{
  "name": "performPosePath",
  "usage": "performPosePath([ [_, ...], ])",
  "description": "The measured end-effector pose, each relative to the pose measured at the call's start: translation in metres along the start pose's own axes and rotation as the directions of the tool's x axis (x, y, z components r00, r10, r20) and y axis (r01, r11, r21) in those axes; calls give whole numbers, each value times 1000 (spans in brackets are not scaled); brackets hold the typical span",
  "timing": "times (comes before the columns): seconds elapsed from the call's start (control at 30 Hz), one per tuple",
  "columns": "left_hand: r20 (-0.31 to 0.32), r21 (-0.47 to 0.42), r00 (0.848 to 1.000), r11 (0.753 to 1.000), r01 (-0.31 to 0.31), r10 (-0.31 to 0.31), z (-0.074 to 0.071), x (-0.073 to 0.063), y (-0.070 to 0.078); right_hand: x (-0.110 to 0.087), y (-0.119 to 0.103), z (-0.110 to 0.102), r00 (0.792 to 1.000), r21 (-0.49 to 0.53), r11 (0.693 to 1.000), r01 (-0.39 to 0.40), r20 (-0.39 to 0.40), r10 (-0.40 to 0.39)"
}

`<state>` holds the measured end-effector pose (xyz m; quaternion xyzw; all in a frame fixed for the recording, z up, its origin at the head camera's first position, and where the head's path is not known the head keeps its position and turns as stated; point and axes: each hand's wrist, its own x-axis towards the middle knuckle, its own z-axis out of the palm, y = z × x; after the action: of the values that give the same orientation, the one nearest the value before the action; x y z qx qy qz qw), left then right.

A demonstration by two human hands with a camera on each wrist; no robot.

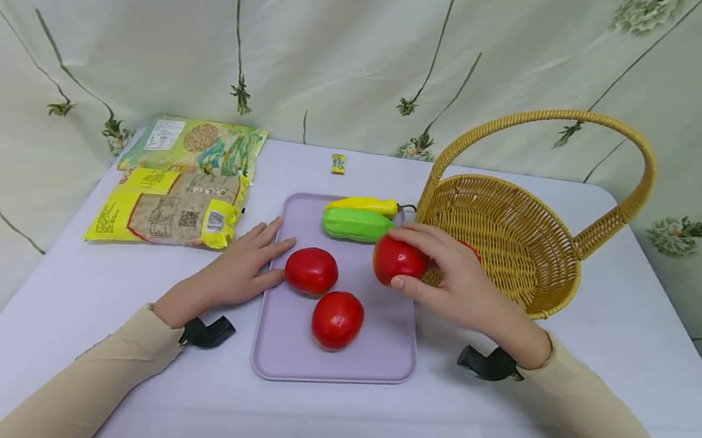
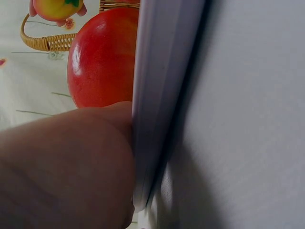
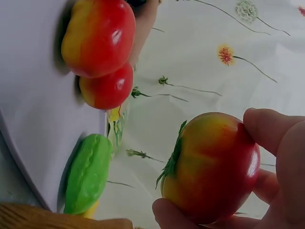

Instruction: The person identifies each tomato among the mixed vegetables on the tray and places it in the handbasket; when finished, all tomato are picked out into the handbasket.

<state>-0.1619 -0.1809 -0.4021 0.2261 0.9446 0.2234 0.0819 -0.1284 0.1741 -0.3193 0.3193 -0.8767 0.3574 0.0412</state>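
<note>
Inside the right hand (image 1: 458,278) is a red fruit (image 1: 400,261), held up off the tray (image 1: 334,369). The thumb and fingers bend round it, so this hand has a good hold, and the green leaf faces away from the palm. Just right of the grip, partly behind the hand, is the basket (image 1: 487,224). A bit of red (image 1: 473,250) peeks out there; I cannot tell what it is.

The step looks like moving one fruit between tray and basket, but I cannot tell which way. The next move seems to need a steady hold and a soft letting go, so the fruit does not roll.

Just past the grip, a little left, lies a green vegetable (image 1: 358,225) with a yellow pepper (image 1: 362,204) behind it. Left of the grip and nearer the body, a second fruit (image 1: 311,271) and a third fruit (image 1: 337,320) sit on the tray. Farther left, the left hand (image 1: 244,268) holds nothing; its fingers stretch out at the tray's edge, maybe to keep it steady. Way past the grip are a tiny sweet (image 1: 338,164), a yellow bag (image 1: 170,209), a green bag (image 1: 203,144) and the flowery cloth (image 1: 342,66).
</note>
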Motion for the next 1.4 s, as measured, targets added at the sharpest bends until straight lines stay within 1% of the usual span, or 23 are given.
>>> performPosePath([
  [0.17, 3, 0, 1000, 1000, 2, -2, 0, 0, 0, -5, 4, -20, 999, -24, 999, -41, -20, 40],
  [0.37, -10, 4, 1000, 1000, -10, 10, 0, -1, 1, -16, 16, -40, 993, -73, 994, -81, -88, 74],
  [0.57, 0, 2, 1000, 1000, -2, 2, -1, 0, 1, -26, 31, -54, 984, -58, 992, -115, -141, 106],
  [0.77, -1, 3, 1000, 1000, -6, 6, -1, 0, 2, -35, 42, -60, 974, -36, 985, -170, -160, 163],
  [0.93, -3, -2, 1000, 1000, -6, 6, -1, 0, 2, -40, 50, -64, 963, -11, 974, -226, -154, 222],
  [1.4, 2, -5, 1000, 1000, 0, 0, -1, -1, 2, -43, 64, -65, 950, 3, 960, -281, -141, 279],
])
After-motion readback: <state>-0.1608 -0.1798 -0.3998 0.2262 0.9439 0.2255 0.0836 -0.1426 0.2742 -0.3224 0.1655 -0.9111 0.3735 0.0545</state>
